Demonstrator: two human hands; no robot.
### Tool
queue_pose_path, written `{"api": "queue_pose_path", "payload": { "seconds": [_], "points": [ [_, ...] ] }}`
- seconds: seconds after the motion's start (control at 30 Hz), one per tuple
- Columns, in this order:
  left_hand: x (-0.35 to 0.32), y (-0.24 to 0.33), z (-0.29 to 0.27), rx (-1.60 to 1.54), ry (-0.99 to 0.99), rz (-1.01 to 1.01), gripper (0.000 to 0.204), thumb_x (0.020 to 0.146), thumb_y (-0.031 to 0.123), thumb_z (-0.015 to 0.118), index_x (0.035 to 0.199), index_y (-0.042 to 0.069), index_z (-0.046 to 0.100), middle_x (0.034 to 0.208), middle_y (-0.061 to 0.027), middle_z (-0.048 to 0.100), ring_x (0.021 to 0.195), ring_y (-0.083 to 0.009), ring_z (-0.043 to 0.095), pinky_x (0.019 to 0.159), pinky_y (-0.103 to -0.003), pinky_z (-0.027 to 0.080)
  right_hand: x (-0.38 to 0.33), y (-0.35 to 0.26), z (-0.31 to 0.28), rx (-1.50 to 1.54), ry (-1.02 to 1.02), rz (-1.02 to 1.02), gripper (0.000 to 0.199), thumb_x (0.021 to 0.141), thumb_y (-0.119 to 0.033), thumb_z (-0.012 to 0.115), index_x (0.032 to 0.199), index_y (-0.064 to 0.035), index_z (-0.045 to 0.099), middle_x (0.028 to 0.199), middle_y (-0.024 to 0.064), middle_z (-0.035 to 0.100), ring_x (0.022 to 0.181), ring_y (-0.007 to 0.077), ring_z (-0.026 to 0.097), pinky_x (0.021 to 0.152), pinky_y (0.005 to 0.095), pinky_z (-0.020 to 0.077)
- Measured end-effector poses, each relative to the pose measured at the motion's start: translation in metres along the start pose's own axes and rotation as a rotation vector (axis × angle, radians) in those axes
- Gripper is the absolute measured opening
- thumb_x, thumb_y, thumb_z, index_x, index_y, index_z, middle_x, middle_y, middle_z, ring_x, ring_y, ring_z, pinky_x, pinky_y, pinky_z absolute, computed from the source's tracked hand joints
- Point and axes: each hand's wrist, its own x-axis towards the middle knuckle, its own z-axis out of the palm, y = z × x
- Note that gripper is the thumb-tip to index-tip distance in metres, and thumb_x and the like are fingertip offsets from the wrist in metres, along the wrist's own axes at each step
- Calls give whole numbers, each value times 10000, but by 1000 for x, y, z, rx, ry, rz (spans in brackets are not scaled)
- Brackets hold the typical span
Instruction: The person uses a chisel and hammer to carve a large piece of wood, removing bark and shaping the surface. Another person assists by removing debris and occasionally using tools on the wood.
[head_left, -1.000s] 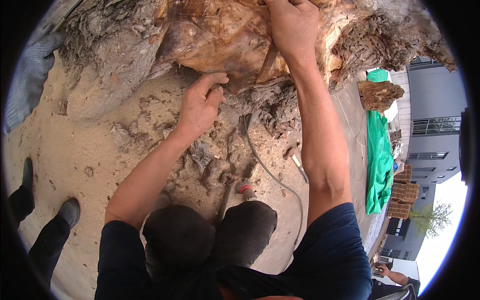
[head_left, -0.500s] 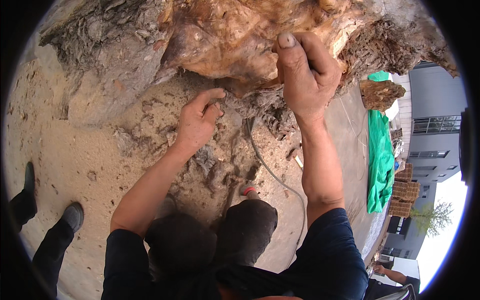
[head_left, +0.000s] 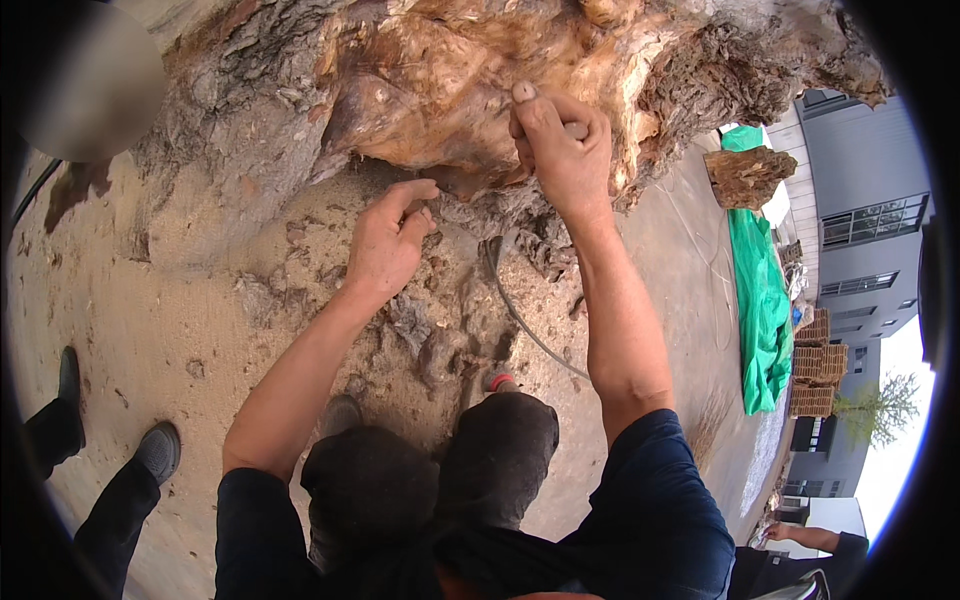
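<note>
A large piece of gnarled wood (head_left: 430,95) spans the top of the view, its smooth orange-brown middle bordered by rough grey bark. Against the smooth wood, my right hand (head_left: 568,155) is closed with its thumb pointing up. A small rounded end shows between its fingers, but what it belongs to is unclear. My left hand (head_left: 388,245) is lower and to the left, just below the wood's underside. Its index finger stretches toward the right and the thumb stands apart from it, with nothing visible between them.
Bark scraps and sawdust litter the ground (head_left: 230,330) under the wood. A grey hose (head_left: 525,325) runs past my knees. Another person's shoes (head_left: 157,452) are at left, and a blurred round grey shape (head_left: 92,85) fills the upper left. Green sheeting (head_left: 758,320) and a wood chunk (head_left: 750,178) lie right.
My right hand has shifted left and slightly down across the wood. The left hand has barely moved. A blurred round shape has come into the upper left corner.
</note>
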Motion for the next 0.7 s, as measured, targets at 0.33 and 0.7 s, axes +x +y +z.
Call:
{"api": "queue_pose_path", "payload": {
  "seconds": [0.33,0.7],
  "points": [
    [20,-7,45,281,-125,193,365,992,46,555,1346,41,646,1310,-140,662,1169,-310,653,1032,-406,512,-84,-2,-62,-34,281,377,436,1018,-341,712,738,-39,566,595,-23,439,469,78,381,441,264,277],
    [55,9,110,492,-315,-8,588,1033,87,498,1608,149,393,764,-60,618,504,-139,529,448,-300,508,-150,48,-104,332,331,348,438,1032,-357,688,740,-52,573,587,-3,498,499,77,444,463,265,321]
  ]
}}
